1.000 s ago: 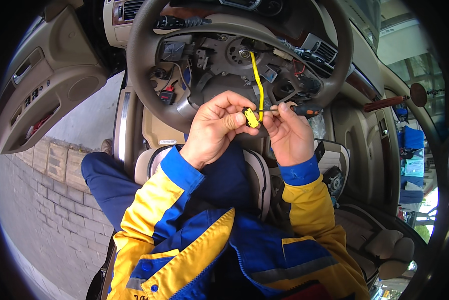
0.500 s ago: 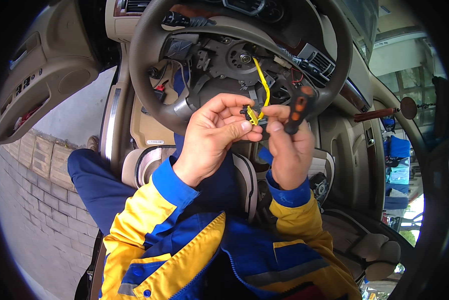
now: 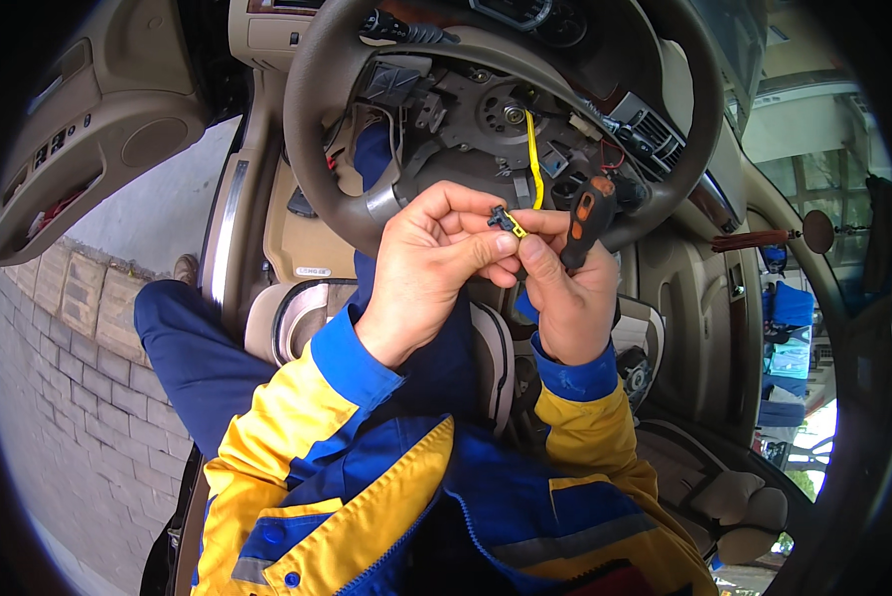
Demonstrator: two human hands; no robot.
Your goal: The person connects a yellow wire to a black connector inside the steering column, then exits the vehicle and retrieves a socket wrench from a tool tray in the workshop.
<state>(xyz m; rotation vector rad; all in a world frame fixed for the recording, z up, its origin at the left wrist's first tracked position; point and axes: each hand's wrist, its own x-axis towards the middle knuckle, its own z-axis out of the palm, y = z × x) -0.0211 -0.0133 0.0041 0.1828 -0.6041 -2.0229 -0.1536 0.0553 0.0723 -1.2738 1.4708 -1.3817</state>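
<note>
Your left hand point(image 3: 426, 270) pinches a small black and yellow plastic plug point(image 3: 507, 223) between its thumb and fingers. The plug is in front of you, just below the middle of the big round brown steering wheel point(image 3: 310, 109). Your right hand point(image 3: 577, 303) has its thumb and finger bent close together at the plug's yellow end. It also holds a screwdriver with a black and orange handle point(image 3: 592, 212), and the handle points up. A long, flat yellow strip point(image 3: 532, 149) hangs from the wheel's middle, down behind your right fingers.
</note>
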